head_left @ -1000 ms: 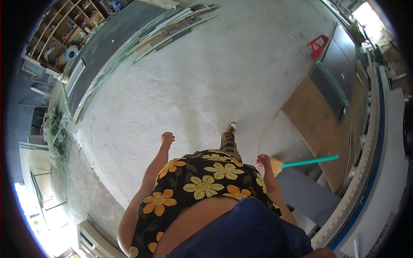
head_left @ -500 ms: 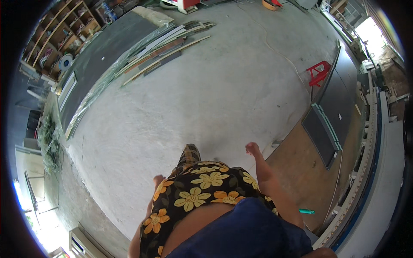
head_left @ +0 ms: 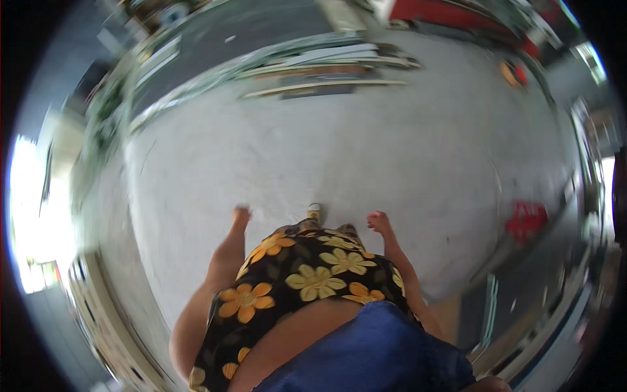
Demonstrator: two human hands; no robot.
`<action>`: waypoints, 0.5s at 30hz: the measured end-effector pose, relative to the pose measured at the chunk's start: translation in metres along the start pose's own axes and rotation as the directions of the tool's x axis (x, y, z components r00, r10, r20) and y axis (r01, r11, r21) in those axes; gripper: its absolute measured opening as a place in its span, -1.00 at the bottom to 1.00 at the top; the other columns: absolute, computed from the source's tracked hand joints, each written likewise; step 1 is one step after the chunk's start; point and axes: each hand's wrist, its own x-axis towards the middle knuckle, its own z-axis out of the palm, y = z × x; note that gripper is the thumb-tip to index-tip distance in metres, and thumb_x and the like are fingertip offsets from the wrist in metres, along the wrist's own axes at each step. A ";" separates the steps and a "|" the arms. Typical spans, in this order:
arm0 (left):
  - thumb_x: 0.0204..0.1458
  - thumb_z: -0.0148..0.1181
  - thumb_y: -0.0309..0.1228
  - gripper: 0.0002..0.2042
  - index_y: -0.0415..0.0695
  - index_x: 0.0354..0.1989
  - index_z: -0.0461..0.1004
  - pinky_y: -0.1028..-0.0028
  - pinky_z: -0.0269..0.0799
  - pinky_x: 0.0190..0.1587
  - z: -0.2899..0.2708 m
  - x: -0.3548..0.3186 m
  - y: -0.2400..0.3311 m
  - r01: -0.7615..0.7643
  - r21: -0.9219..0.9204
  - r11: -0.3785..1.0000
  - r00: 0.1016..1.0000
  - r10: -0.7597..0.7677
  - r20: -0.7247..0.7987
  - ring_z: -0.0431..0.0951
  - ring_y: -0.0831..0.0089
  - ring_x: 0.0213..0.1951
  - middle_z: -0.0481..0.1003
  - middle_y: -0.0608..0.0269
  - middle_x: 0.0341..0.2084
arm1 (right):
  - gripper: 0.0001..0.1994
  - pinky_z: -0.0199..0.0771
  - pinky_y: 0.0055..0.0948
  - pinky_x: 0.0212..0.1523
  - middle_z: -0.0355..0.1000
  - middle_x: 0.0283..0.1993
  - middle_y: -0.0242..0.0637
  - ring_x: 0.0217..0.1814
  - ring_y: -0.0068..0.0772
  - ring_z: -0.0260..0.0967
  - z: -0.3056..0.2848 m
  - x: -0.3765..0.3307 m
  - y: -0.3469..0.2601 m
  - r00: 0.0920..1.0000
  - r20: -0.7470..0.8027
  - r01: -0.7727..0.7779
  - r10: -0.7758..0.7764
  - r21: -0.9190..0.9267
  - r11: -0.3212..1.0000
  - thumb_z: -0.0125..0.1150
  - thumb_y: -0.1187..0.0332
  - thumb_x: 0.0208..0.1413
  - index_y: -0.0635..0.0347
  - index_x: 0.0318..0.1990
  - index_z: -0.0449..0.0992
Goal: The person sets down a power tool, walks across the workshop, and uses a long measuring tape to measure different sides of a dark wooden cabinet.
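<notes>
My left hand (head_left: 241, 212) hangs out in front of me over the grey concrete floor (head_left: 313, 144). It is smeared by motion, so its fingers cannot be made out. To the right, my right hand (head_left: 377, 221) has its fingers loosely curled, with nothing seen in it. Neither hand touches anything in view. Between the two arms is a dark flowered garment (head_left: 313, 281), with a blue cloth (head_left: 366, 349) below it. One shoe (head_left: 314, 210) shows on the floor between my hands.
Long strips and boards (head_left: 326, 85) lie ahead beside a large dark sheet (head_left: 261, 36). At the right are a red stool (head_left: 526, 221) and dark panels (head_left: 522, 300). A red machine (head_left: 450, 16) stands at the far right, near an orange bowl-like thing (head_left: 513, 74). The view is blurred.
My view has turned left, so the boards and red stool sit farther right in it. My left arm has swung forward into fuller view. My right hand stays low in front.
</notes>
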 end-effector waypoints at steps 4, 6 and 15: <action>-0.21 0.25 -0.20 -0.75 -0.10 -0.42 0.57 0.28 0.42 -0.17 -0.128 0.128 0.049 0.060 -0.124 0.990 0.997 -0.066 -0.041 0.50 0.18 -0.18 0.54 0.13 -0.34 | -0.85 0.28 -0.51 -0.70 0.41 -0.56 -0.36 -0.58 -0.51 0.42 -0.051 0.071 -0.053 0.999 0.046 0.020 -0.015 -0.101 0.995 0.12 0.35 -0.04 0.18 -0.31 0.49; -0.18 0.23 -0.27 -0.84 -0.09 -0.49 0.55 0.25 0.42 -0.24 -0.123 0.144 -0.005 0.051 -0.661 0.749 0.873 -0.355 -0.334 0.49 0.19 -0.31 0.52 0.17 -0.45 | -0.82 0.31 -0.54 -0.64 0.44 -0.50 -0.38 -0.52 -0.53 0.44 -0.032 0.097 -0.149 0.982 0.149 0.132 -0.119 -0.077 0.988 0.10 0.36 0.00 0.18 -0.24 0.48; -0.14 0.05 -0.36 -0.81 -0.18 -0.40 0.49 0.19 0.45 -0.29 -0.332 0.196 0.148 0.127 -0.890 0.437 0.664 -0.704 -0.251 0.53 0.03 -0.32 0.51 -0.07 -0.42 | -0.84 0.34 -0.57 -0.56 0.45 -0.48 -0.39 -0.49 -0.57 0.43 -0.098 0.217 -0.332 0.892 0.199 0.440 -0.406 -0.174 0.881 0.10 0.31 0.07 0.20 -0.30 0.46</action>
